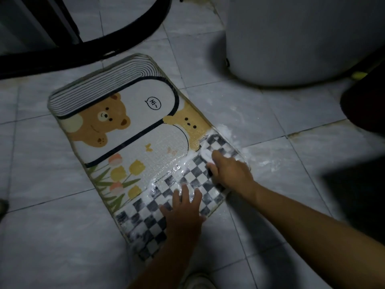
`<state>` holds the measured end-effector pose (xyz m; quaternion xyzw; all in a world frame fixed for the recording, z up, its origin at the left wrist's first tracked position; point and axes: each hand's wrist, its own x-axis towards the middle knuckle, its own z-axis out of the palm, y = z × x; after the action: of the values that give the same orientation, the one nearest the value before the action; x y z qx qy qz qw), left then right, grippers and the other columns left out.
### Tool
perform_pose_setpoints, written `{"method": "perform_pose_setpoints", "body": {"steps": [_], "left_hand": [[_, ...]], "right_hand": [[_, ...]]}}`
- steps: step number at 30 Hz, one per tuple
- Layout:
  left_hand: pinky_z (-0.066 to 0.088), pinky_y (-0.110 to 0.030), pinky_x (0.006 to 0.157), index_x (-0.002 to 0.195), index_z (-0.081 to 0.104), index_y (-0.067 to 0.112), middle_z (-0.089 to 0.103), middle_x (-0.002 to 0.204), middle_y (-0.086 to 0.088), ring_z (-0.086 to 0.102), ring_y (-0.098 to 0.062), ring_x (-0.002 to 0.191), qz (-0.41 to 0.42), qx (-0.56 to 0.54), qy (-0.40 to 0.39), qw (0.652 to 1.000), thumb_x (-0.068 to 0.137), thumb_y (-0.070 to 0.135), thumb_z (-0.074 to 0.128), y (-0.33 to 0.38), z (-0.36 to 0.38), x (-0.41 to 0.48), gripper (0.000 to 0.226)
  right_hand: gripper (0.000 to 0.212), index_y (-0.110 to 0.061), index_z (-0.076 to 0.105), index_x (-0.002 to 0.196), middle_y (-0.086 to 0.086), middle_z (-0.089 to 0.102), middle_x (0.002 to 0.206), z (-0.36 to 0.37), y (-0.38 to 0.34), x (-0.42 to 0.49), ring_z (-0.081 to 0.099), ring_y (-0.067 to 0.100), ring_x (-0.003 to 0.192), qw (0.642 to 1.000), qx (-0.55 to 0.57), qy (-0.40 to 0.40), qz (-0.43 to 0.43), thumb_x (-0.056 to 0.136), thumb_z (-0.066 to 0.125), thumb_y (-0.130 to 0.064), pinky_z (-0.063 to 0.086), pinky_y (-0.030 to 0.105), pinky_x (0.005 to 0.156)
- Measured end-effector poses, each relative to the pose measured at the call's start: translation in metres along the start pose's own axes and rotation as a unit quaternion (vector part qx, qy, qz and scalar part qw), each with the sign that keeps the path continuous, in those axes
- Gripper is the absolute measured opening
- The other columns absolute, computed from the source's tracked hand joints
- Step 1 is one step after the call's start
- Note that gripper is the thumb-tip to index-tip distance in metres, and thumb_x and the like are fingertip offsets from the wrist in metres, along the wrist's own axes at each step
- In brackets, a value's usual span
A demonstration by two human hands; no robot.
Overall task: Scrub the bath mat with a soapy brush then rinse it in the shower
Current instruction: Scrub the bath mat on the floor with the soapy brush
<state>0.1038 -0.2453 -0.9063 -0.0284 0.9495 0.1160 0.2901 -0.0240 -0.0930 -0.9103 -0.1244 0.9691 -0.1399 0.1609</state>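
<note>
Hands first: my right hand (231, 174) is curled tight round the dark handle of the scrub brush (206, 153), whose white head sits on the checkered corner of the bath mat (116, 122). My left hand (183, 207) holds nothing. Its fingers are spread straight and press flat on the mat's checkered band, just beside the brush, pinning it down.

The mat lies flat on the tiled floor (52, 236), bear print up. Soap foam (226, 131) streaks the mat's near half and has spilled over its right edge onto the tiles. The bears and the striped far end look dry, so I judge the scrubbing barely half done and the rinse not yet begun.

Beyond the mat's far end runs a black curved frame (129, 38), probably the shower's base rail. Off the mat's far right corner stands a white rounded fixture (291, 49).

Risks as I see them:
- The mat could skate on the wet tiles if the left hand eases off during a hard stroke.
- The soapy handle could twist out of my grip.
- The foam on the tiles makes a slip likely when I carry the mat across.
- The dim light could hide missed patches.
</note>
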Motion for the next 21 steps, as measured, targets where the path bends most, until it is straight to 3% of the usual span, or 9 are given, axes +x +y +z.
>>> {"method": "perform_pose_setpoints", "body": {"steps": [5,8,10,12,15,19,21], "left_hand": [[0.016,-0.070,0.118,0.159,0.000,0.037,-0.010,0.170,-0.004,-0.003,-0.033,0.156,-0.004,-0.001,-0.006,1.000,0.098,0.056,0.054,-0.002,0.002,-0.001,0.083],[0.019,-0.070,0.118,0.159,0.001,0.038,-0.010,0.170,-0.003,-0.004,-0.032,0.156,-0.002,-0.016,-0.014,1.000,0.097,0.056,0.057,-0.002,-0.001,-0.001,0.086],[0.020,-0.069,0.117,0.159,0.001,0.038,-0.009,0.170,-0.002,-0.004,-0.032,0.156,-0.003,-0.016,-0.014,1.000,0.096,0.056,0.057,-0.004,-0.001,-0.001,0.086],[0.021,-0.069,0.117,0.159,0.001,0.038,-0.008,0.170,-0.003,-0.002,-0.032,0.156,-0.005,-0.014,-0.004,1.000,0.096,0.058,0.057,-0.003,0.001,0.000,0.086],[0.022,-0.068,0.117,0.159,0.001,0.038,-0.008,0.171,-0.003,-0.002,-0.031,0.156,-0.007,-0.009,0.003,1.000,0.095,0.059,0.057,-0.003,0.004,-0.002,0.087],[0.022,-0.069,0.116,0.159,0.002,0.039,-0.008,0.170,-0.002,-0.001,-0.031,0.156,-0.005,-0.016,0.011,1.000,0.095,0.060,0.058,-0.003,0.005,0.000,0.087],[0.022,-0.069,0.116,0.159,0.003,0.039,-0.007,0.171,-0.002,-0.001,-0.031,0.156,-0.003,-0.022,0.012,1.000,0.094,0.059,0.058,-0.004,0.006,-0.002,0.087]], "right_hand": [[0.026,-0.029,0.040,0.105,-0.002,0.062,0.081,-0.017,0.025,0.032,0.060,0.019,0.067,0.996,-0.047,0.059,0.046,0.106,0.036,-0.054,0.058,0.040,0.065],[0.020,-0.030,0.039,0.104,-0.003,0.062,0.084,-0.008,0.024,-0.001,0.060,0.016,0.064,0.998,-0.057,0.008,-0.039,0.108,0.039,-0.050,0.056,0.033,0.060],[0.020,-0.032,0.041,0.104,-0.007,0.063,0.087,-0.008,0.033,-0.019,0.057,0.010,0.063,0.994,-0.053,-0.033,-0.087,0.108,0.038,-0.051,0.046,0.023,0.055],[0.020,-0.034,0.040,0.104,-0.009,0.060,0.083,-0.017,0.050,-0.017,0.052,0.003,0.060,0.996,-0.074,-0.009,-0.049,0.108,0.039,-0.053,0.037,0.018,0.051],[0.025,-0.030,0.041,0.104,-0.007,0.061,0.080,-0.016,0.057,-0.016,0.057,0.008,0.060,0.994,-0.009,0.072,0.080,0.107,0.037,-0.055,0.052,0.029,0.053],[0.031,-0.026,0.045,0.120,-0.006,0.065,0.092,0.013,0.032,-0.062,0.064,0.013,0.068,0.999,0.022,0.038,0.005,0.108,0.035,-0.053,0.059,0.034,0.059],[0.030,-0.026,0.047,0.117,-0.008,0.062,0.087,0.004,0.046,-0.061,0.062,0.011,0.064,0.999,0.006,0.038,0.014,0.109,0.036,-0.052,0.056,0.030,0.056]]}}
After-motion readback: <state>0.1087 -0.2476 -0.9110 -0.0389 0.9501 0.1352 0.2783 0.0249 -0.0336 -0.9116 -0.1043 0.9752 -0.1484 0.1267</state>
